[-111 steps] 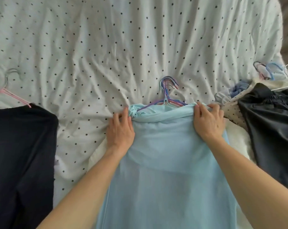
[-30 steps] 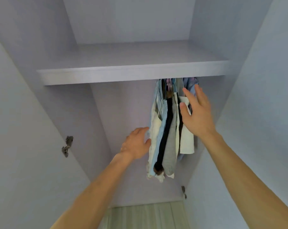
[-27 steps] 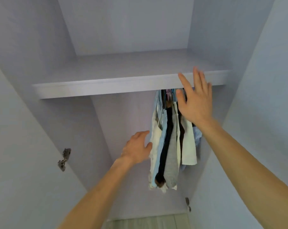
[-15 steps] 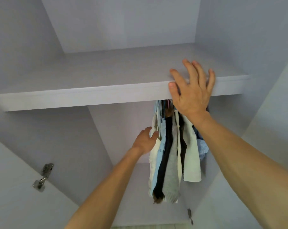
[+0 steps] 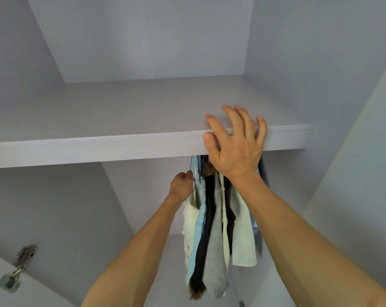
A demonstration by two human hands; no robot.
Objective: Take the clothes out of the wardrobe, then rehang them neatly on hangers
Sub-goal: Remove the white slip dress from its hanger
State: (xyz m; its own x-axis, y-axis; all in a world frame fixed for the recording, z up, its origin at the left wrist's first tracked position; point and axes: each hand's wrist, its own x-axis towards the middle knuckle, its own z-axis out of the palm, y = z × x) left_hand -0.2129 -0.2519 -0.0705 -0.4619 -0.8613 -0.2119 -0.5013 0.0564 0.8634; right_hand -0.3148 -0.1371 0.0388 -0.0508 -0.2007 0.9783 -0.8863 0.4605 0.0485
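Pale lilac-grey laminate wardrobe [image 5: 143, 41] is viewed from below. A tight bunch of hanging clothes [image 5: 212, 240] in cream, light blue, black, grey and white is held in the lower compartment, right of centre, directly under the wide flat shelf [image 5: 99, 147]. Their tops are hidden by the shelf edge. The right hand [image 5: 234, 147] is laid flat over the shelf's front edge, fingers spread, nothing held. The left hand [image 5: 181, 187] is set against the bunch's upper left side, fingers curled; a grip cannot be confirmed. A silver metal hinge [image 5: 17, 269] is seen near left.
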